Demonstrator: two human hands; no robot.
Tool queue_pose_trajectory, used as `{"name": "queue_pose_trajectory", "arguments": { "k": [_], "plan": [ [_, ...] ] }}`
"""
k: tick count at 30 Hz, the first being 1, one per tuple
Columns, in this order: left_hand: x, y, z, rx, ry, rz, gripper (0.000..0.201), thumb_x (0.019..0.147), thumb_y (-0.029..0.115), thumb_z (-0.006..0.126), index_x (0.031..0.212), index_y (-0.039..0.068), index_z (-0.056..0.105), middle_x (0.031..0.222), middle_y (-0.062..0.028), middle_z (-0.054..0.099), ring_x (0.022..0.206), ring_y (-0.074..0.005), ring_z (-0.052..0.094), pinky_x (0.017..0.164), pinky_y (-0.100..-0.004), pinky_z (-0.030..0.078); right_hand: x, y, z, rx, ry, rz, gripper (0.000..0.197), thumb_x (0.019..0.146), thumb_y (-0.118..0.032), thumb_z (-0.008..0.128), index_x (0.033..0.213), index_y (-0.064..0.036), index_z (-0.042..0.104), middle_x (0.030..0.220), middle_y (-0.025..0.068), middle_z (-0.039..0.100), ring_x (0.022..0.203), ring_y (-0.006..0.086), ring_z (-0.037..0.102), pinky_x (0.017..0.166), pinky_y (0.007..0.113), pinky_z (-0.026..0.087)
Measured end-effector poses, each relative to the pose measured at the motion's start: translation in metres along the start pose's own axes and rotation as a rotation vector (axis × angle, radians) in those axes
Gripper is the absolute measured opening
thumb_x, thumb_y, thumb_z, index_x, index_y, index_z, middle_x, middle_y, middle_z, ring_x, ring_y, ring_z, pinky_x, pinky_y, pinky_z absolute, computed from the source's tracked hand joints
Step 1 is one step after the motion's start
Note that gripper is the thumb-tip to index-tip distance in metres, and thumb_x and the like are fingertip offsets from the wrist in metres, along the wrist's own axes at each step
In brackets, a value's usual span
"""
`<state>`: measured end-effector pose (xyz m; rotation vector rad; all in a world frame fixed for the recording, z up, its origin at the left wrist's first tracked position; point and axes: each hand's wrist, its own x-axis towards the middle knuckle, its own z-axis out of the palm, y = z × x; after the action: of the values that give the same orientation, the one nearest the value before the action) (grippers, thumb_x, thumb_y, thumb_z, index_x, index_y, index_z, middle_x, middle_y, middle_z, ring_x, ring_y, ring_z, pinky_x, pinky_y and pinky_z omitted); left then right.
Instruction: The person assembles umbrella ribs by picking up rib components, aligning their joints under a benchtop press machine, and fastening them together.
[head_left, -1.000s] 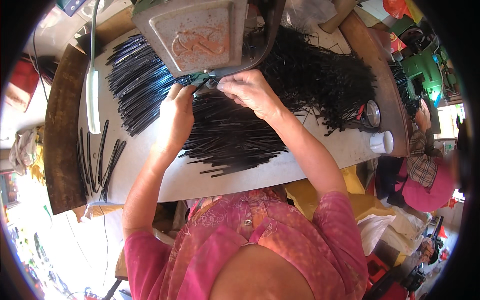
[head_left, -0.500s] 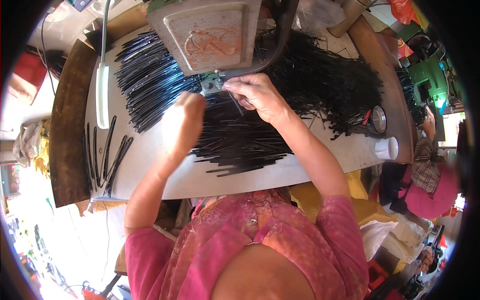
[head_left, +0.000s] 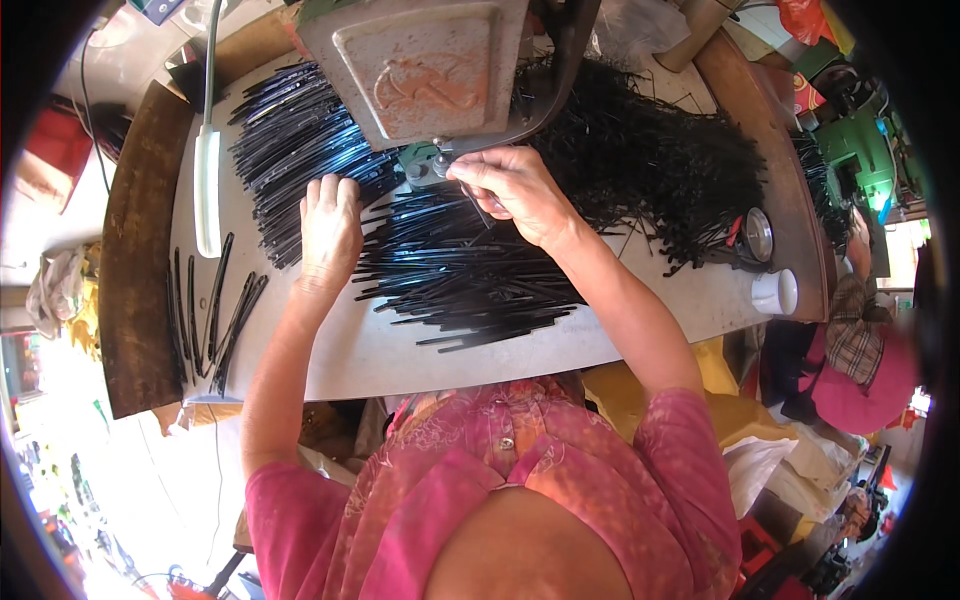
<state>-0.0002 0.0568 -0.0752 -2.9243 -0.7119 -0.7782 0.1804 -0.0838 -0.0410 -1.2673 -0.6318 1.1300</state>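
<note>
My right hand [head_left: 512, 192] is closed in a pinch, right beside the small metal working parts [head_left: 440, 163] of a green-grey machine [head_left: 425, 75]. A thin dark strip [head_left: 483, 212] pokes out below its fingers. My left hand [head_left: 331, 225] rests at the near edge of the left pile of long black strips [head_left: 300, 140], its fingers curled down. Whatever those fingertips grip is hidden. Between and below my hands lies another heap of black strips [head_left: 470, 270], pointing mostly sideways.
A tangled dark heap [head_left: 670, 170] covers the table's right. Several loose strips [head_left: 215, 320] lie at left under a white lamp tube [head_left: 206, 190]. A white cup [head_left: 775, 293] and a round tin [head_left: 757, 237] stand near the right rim. Another person [head_left: 860, 370] sits at far right.
My left hand has moved left, away from the machine, and down onto the left pile's edge. My right hand has stayed almost in place beside the machine.
</note>
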Motion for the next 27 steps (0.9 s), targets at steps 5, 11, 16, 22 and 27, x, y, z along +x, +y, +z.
{"name": "queue_pose_trajectory", "arguments": {
  "k": [5,11,16,22,27],
  "plan": [
    [0.003,-0.006,-0.002,-0.126,-0.041,0.021,0.017,0.069,-0.001,0.056,0.085,0.004,0.054,0.083,-0.0097,0.048,0.078,-0.0282,0.046,0.067,-0.0385,0.038,0.002,0.002,-0.004,-0.007,-0.047,-0.019,0.019,0.082,-0.015,0.058,0.084,0.0032,0.061,0.057,-0.003,0.045,0.046,0.0018,0.035,0.039,0.016,0.025],
    [0.011,0.002,-0.009,-0.208,-0.018,0.03,0.014,0.07,-0.001,0.056,0.082,0.003,0.05,0.077,-0.0122,0.049,0.072,-0.031,0.047,0.065,-0.0392,0.039,0.003,0.007,-0.002,-0.065,0.001,-0.115,0.018,0.081,-0.014,0.058,0.084,0.0032,0.062,0.057,-0.0034,0.044,0.045,0.0019,0.035,0.039,0.016,0.025],
    [0.015,0.017,-0.021,-0.174,-0.038,0.013,0.014,0.073,0.0,0.055,0.086,0.003,0.048,0.076,-0.012,0.048,0.068,-0.0293,0.048,0.062,-0.0383,0.04,0.0,0.002,-0.002,0.035,-0.03,-0.031,0.016,0.076,-0.014,0.061,0.078,0.0024,0.061,0.059,-0.001,0.05,0.05,0.0034,0.043,0.041,0.016,0.03],
    [0.021,0.042,-0.037,-0.323,-0.03,-0.114,0.017,0.072,-0.001,0.059,0.088,0.003,0.054,0.074,-0.0117,0.05,0.063,-0.0266,0.052,0.057,-0.0323,0.042,-0.009,-0.001,-0.013,-0.02,0.046,0.006,0.017,0.082,-0.014,0.056,0.084,0.0027,0.06,0.06,-0.001,0.047,0.045,0.003,0.036,0.037,0.017,0.022],
    [0.02,0.05,-0.031,-0.436,-0.068,-0.189,0.023,0.072,0.0,0.061,0.095,0.002,0.059,0.07,-0.0094,0.05,0.061,-0.0201,0.052,0.058,-0.0279,0.042,-0.006,0.003,-0.024,0.207,0.179,-0.056,0.016,0.08,-0.013,0.058,0.086,0.0015,0.056,0.069,0.0072,0.056,0.056,0.012,0.053,0.045,0.019,0.042]
  ]
}}
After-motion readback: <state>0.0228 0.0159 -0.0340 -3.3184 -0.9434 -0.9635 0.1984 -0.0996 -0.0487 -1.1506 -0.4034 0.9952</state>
